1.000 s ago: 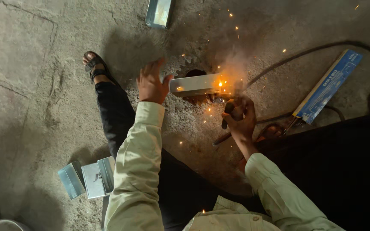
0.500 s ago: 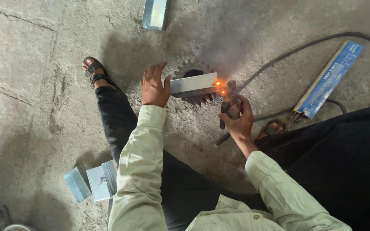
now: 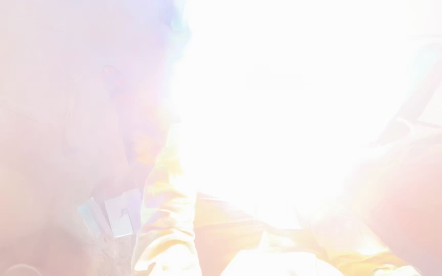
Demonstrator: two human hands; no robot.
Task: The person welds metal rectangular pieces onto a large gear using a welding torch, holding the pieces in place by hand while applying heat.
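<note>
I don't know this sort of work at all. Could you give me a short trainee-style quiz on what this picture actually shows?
1. True or false: both hands show plainly.
2. What lies just left of the sleeve, low in the picture? A) small pale blocks B) a red bucket C) a coiled rope
3. What colour tint does the sleeve have?

Key:
1. False. The hands are lost in the white glare.
2. A, the small pale blocks.
3. Yellowish.

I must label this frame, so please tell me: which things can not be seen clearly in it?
Head view, the only one:
- Both hands and whatever they hold: hidden by white glare across the centre.
- Left sleeve: washed out, its top end lost in glare.
- Pale flat pieces on the floor: faint, hazy.
- Right side: only vague outlines.
</note>
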